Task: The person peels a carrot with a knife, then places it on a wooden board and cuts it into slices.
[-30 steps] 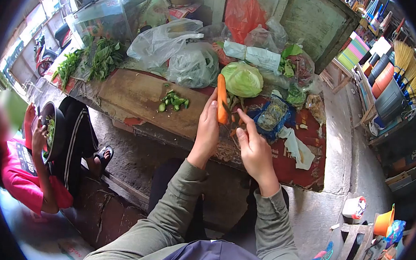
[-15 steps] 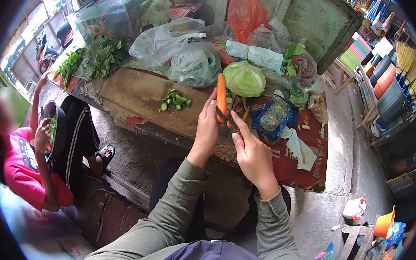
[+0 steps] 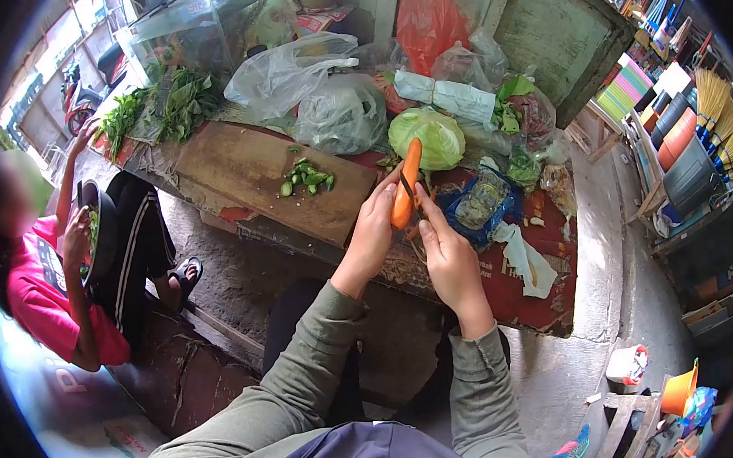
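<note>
Orange carrot (image 3: 405, 199), upright a moment earlier, had tilted toward the far cabbage (image 3: 427, 137), left hand (image 3: 372, 229) clamped low on it, right hand (image 3: 450, 259) pressing a dark blade (image 3: 406, 184) against it, seemingly mid-peel.

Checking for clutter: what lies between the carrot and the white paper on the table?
In the head view, a blue plastic bag lies between the carrot and the white paper.
</note>
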A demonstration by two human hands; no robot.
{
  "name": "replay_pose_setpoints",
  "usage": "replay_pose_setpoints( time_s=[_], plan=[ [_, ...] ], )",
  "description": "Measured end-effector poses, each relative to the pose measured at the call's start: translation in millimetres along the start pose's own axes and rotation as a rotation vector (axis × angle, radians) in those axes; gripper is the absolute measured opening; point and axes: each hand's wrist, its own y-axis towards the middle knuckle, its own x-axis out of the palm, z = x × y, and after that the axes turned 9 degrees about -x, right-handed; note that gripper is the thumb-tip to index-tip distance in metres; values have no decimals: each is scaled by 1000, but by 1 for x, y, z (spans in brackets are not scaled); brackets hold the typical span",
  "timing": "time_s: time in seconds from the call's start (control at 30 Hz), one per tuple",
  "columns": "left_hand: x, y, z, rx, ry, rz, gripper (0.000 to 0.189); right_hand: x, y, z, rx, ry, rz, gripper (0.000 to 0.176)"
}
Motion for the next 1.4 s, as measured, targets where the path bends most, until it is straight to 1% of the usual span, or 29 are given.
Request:
replay_pose_setpoints(
  time_s=[0.03, 0.17, 0.23, 0.27, 0.33, 0.37, 0.43, 0.47, 0.53, 0.57, 0.63, 0.67, 0.8, 0.87, 0.97, 1.07, 1.13, 1.23, 1.4],
  plan=[
    [-1, 1, -2, 6, -8, -14, 51, 0, 0, 2, -49, -3, 34, 49],
    [2, 1, 5, 22, -75, -33, 51, -5, -4, -5, -37, 21, 16, 50],
    [3, 0, 10, 27, -77, -12, 52, -12, -5, -21, 158, 44, -136, 51],
    [4, 0, 11, 29, -79, 8, 52, -10, -5, -19, 158, 45, -139, 51],
    [5, -1, 13, 10, -89, 5, 52, -7, -5, -16, 27, -40, -66, 50],
    [5, -1, 13, -7, -98, 0, 52, -9, -5, -17, 29, -40, -67, 50],
    [3, 1, 9, -8, -77, -6, 52, -15, 1, -27, 188, -59, -165, 49],
    [2, 2, 7, -8, -55, -10, 52, -14, 1, -24, 189, -58, -163, 49],
    [2, 4, 2, -13, -86, -15, 52, -7, 0, -15, 85, -89, -68, 48],
    [3, 4, 1, -17, -117, -18, 52, -5, 0, -9, 87, -88, -66, 48],
    [5, -3, 5, -57, -85, -16, 50, -3, 1, 0, -9, -140, 20, 49],
    [6, -5, 6, -92, -55, -12, 48, -3, 2, 2, -7, -141, 21, 49],
    [5, -4, 2, -94, -51, -5, 51, -6, 3, 4, 27, -111, 9, 50],
    [2, -4, 1, -95, -56, -80, 50, -6, 4, 6, 40, -117, 6, 50],
    [7, -7, -1, -135, -89, -92, 50, -6, 7, 13, -3, -156, 72, 51],
    [7, -6, -6, -153, -162, -122, 50, -8, 9, 14, 58, -163, 47, 50],
    [10, -7, -6, -151, -159, -142, 50, -6, 9, 18, 18, -224, 112, 47],
    [11, -8, -7, -154, -161, -175, 49, -8, 10, 19, 36, -263, 121, 44],
    [17, -12, -5, -180, -184, -167, 50, -9, 12, 25, 23, -225, 161, 39]
  ],
)
